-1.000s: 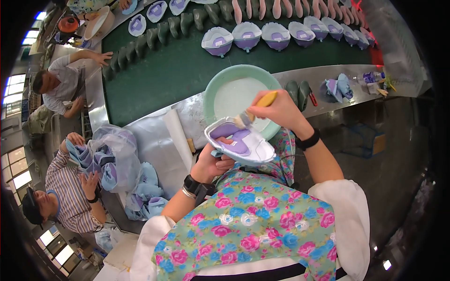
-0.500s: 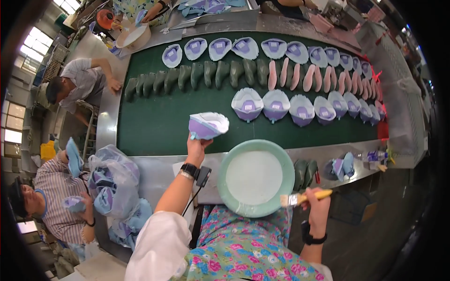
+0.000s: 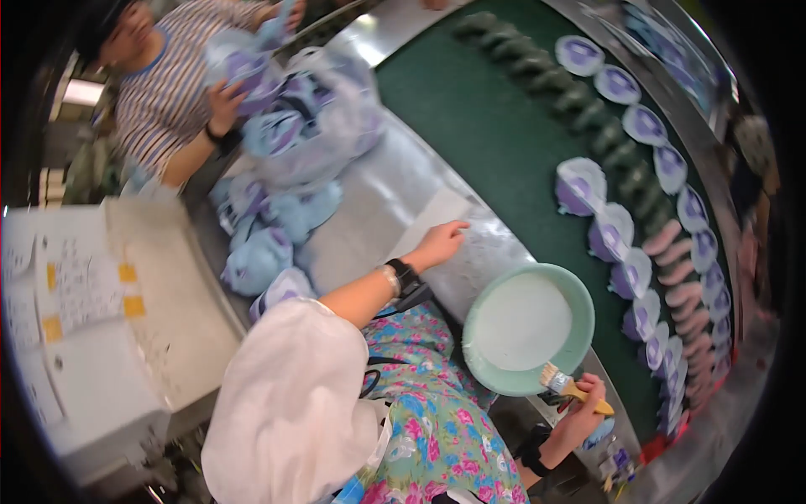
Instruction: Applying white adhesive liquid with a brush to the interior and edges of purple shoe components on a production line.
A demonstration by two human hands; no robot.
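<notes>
My left hand (image 3: 441,244) is empty, its fingers loosely stretched out above the metal table edge, close to a pale sheet (image 3: 432,220). In my right hand (image 3: 585,413) is a paintbrush (image 3: 579,395) with a yellow handle. Its bristles point toward the rim of a green basin (image 3: 475,357) containing white liquid (image 3: 525,323). Beyond the basin, a row of purple and light-blue shoe uppers (image 3: 581,186) lies on the green belt (image 3: 495,168).
Dark shoe lasts (image 3: 579,109), pink insoles (image 3: 684,294) and another row of uppers (image 3: 645,124) line the belt. At left, a plastic bag (image 3: 353,126) and loose uppers (image 3: 260,256) pile up by a co-worker (image 3: 168,92) handling uppers. White boxes (image 3: 84,336) stand nearer.
The view has swung left. My left hand has let go of the shoe upper and come back from the belt to the metal edge. My right hand still grips the paintbrush beside the basin.
</notes>
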